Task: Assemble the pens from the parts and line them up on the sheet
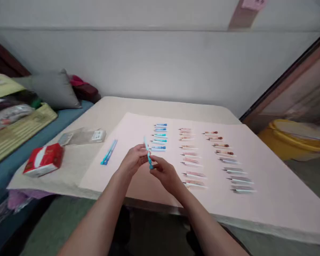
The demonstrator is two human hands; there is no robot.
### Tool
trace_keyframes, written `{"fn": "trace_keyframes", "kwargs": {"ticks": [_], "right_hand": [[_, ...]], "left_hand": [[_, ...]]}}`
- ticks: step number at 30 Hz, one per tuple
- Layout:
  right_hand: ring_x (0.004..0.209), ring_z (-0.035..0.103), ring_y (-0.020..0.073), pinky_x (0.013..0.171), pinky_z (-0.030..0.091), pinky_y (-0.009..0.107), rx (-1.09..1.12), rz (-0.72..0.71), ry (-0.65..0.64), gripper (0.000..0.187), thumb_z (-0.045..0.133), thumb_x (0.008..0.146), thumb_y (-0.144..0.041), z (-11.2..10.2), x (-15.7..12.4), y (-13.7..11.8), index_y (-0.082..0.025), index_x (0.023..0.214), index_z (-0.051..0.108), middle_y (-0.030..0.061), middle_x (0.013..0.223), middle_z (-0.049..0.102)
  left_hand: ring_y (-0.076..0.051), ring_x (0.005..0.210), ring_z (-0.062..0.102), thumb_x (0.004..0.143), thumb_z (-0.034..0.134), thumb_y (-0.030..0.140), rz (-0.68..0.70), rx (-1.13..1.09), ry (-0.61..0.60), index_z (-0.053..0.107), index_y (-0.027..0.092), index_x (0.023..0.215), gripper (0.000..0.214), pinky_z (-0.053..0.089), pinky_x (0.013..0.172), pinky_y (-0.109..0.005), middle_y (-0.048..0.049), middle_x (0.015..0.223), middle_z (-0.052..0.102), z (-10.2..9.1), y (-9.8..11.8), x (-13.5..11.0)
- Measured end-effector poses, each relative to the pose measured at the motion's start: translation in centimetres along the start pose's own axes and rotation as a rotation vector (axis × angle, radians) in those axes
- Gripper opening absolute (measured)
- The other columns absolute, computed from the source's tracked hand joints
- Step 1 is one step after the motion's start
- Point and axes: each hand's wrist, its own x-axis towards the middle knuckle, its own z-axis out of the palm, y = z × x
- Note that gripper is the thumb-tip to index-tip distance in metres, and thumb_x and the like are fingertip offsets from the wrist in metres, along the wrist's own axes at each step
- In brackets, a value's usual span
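Observation:
Both my hands hold one light blue pen point(147, 151) above the pink sheet point(269, 185) on the table. My left hand point(133, 160) pinches the pen's upper part. My right hand point(164, 172) grips its lower end, fingers closed. Just beyond the hands lies a column of several blue pens point(159, 138). To its right run a column of pink pens point(190, 158) and a column of brown and grey pens point(228, 161). Two blue pens point(109, 152) lie apart on the sheet's left edge.
A red packet point(44, 160) and a clear plastic bag point(82, 136) lie on the beige table point(77, 163) at left. A bed with a grey pillow point(52, 89) and folded items stands further left. A yellow tub point(293, 138) sits on the floor at right.

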Motion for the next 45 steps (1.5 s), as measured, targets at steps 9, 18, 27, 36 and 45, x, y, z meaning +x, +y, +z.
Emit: {"fn": "trace_keyframes", "kwargs": {"ticks": [9,18,27,36,45], "right_hand": [[0.079,0.061,0.0146,0.075,0.05,0.03,-0.067,-0.044,0.11,0.03,0.062,0.073,-0.016,0.3,-0.3,-1.2,-0.022,0.102,0.065,0.0004,0.087,0.067],[0.072,0.059,0.0117,0.067,0.048,0.026,-0.216,-0.035,0.006,0.039,0.061,0.073,-0.013,0.0,-0.4,-1.6,-0.024,0.11,0.061,0.0,0.094,0.067],[0.068,0.06,0.012,0.066,0.049,0.027,-0.387,0.005,0.018,0.032,0.055,0.079,-0.02,-0.1,-0.6,-1.1,-0.02,0.112,0.059,0.0039,0.095,0.067],[0.07,0.062,0.0136,0.066,0.048,0.027,-0.428,0.0,-0.02,0.022,0.053,0.082,-0.022,-0.6,-0.8,-1.5,-0.019,0.101,0.063,0.0045,0.093,0.069],[0.073,0.063,0.0146,0.068,0.049,0.027,-0.441,-0.001,0.002,0.02,0.053,0.082,-0.022,-1.2,-0.8,-2.0,-0.018,0.098,0.065,0.0044,0.09,0.07]], "left_hand": [[-0.011,0.066,0.058,0.068,0.07,0.014,0.016,-0.042,-0.043,0.06,0.011,0.098,0.032,0.049,0.061,-0.022,-0.0051,0.077,0.061,0.2,-0.5,0.2],[-0.012,0.063,0.058,0.067,0.069,0.016,0.056,0.084,0.001,0.059,0.013,0.1,0.035,0.049,0.063,-0.027,-0.0028,0.072,0.059,0.2,-0.6,0.0],[-0.022,0.084,0.062,0.072,0.054,0.01,0.045,1.343,0.549,0.061,0.02,0.095,0.026,0.044,0.075,-0.033,-0.0075,0.083,0.066,-4.1,1.3,1.8],[-0.03,0.095,0.062,0.081,0.043,0.018,-0.171,1.729,0.801,0.06,0.016,0.102,0.027,0.045,0.072,-0.036,-0.0169,0.1,0.065,-8.5,2.7,1.4],[-0.03,0.095,0.061,0.082,0.042,0.02,-0.165,1.724,0.899,0.06,0.015,0.098,0.024,0.045,0.072,-0.037,-0.0168,0.097,0.065,-9.7,2.4,1.6]]}}
